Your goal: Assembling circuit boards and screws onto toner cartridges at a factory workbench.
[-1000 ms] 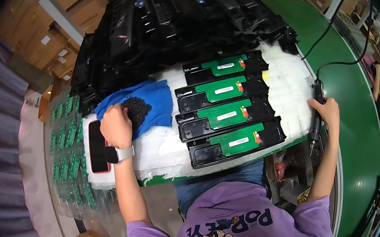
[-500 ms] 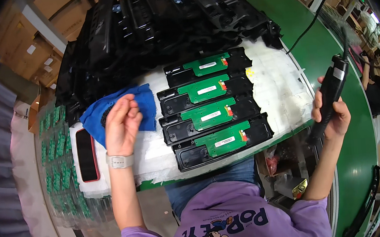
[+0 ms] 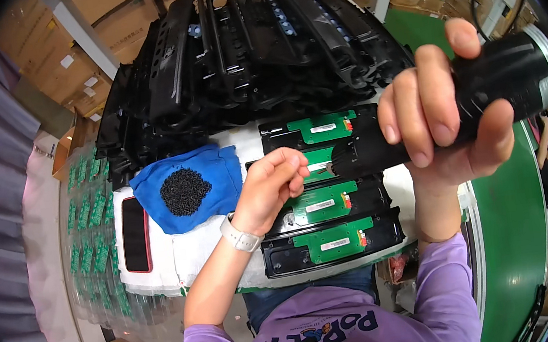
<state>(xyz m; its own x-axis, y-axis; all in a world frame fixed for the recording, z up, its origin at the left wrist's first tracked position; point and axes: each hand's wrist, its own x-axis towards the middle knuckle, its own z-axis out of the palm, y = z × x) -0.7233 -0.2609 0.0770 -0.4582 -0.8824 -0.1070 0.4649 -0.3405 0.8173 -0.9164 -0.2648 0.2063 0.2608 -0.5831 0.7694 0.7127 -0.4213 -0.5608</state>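
The right hand (image 3: 439,105) grips a screwdriver (image 3: 513,73); the left hand (image 3: 266,189) is pinched — content unclear. Fastening seems in hand, needing careful aim.

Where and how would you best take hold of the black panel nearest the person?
Probably by its short ends, one hand from each side. The nearest panel lies flat, long from left to right, both ends uncovered; the green circuit board takes up its middle, and another panel lies close beyond. The right hand, around the electric screwdriver, would need freeing first.
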